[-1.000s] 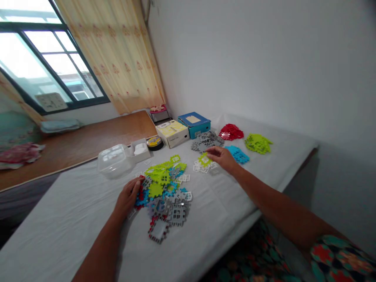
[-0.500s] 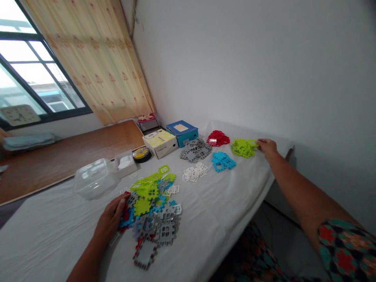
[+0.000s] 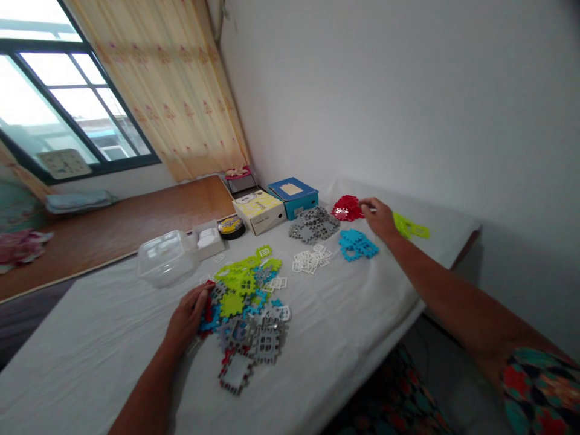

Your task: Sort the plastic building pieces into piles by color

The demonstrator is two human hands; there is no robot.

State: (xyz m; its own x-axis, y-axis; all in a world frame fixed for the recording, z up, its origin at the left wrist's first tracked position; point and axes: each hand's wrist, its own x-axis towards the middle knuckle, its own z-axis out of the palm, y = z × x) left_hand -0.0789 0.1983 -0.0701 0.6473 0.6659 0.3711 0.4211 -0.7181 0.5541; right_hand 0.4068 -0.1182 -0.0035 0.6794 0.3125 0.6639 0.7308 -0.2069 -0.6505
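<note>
A mixed heap of interlocking plastic tiles point(image 3: 247, 308), green, blue, grey and red, lies on the white-covered table point(image 3: 344, 326). My left hand point(image 3: 186, 317) rests at the heap's left edge, fingers curled against a red tile. Farther right lie sorted piles: grey point(image 3: 313, 223), red point(image 3: 346, 208), blue point(image 3: 357, 244), green point(image 3: 410, 228) and small white frames point(image 3: 312, 260). My right hand point(image 3: 380, 217) hovers between the red and green piles, fingers loosely bent; what, if anything, they hold is hidden.
A clear plastic tub point(image 3: 167, 258) and a white lid point(image 3: 208, 237) stand behind the heap, beside a round tin point(image 3: 231, 226), a yellow-white box point(image 3: 259, 211) and a blue box point(image 3: 293, 196). A wooden floor, curtain and window lie to the left; the wall is close on the right.
My right hand went from the white frames out to the green pile's far side, then drew back toward the red pile. The left hand stayed at the heap.
</note>
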